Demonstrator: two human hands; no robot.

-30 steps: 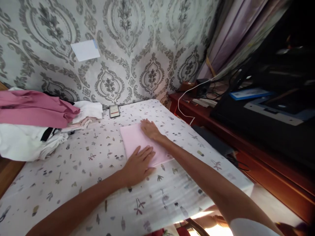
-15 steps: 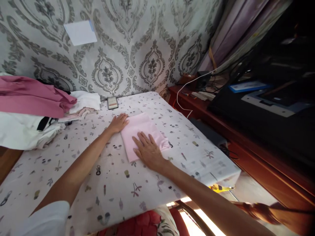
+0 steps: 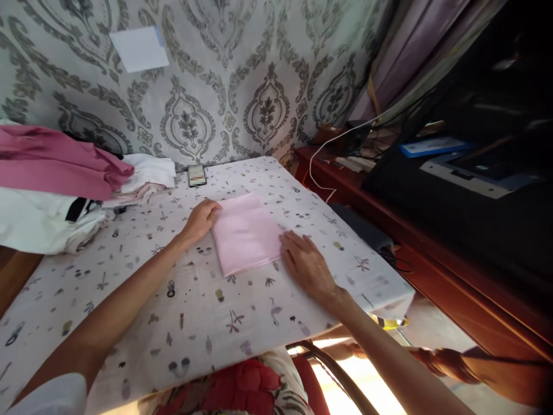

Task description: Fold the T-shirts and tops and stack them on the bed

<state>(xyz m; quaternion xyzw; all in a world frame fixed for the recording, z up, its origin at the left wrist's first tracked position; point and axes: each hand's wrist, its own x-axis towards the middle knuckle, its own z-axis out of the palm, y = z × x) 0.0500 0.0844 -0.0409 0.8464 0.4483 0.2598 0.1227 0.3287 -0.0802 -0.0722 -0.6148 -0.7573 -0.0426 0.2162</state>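
Observation:
A folded pink cloth [image 3: 247,233] lies flat on the patterned tablecloth [image 3: 203,340], smooth on top with faint creases. At its upper left corner is my left hand [image 3: 201,221], fingers curled and closed on the edge. My right hand [image 3: 307,262] rests at the cloth's right edge, fingers stretched out and low, the fingertips touching the corner. What lies beneath the right fingertips is hidden.
To the left sits a pile of clothes, with a dark pink garment [image 3: 56,164] over white ones [image 3: 37,222]. A small framed card [image 3: 197,176] stands near the wall. At the right are a white cable [image 3: 317,158], a reddish wooden cabinet [image 3: 436,276] and a large dark screen [image 3: 466,115].
My right hand has slid off the cloth's middle to its right edge, and the gathered fringe there no longer shows. My left fingers, earlier laid flat, have curled at the upper left corner.

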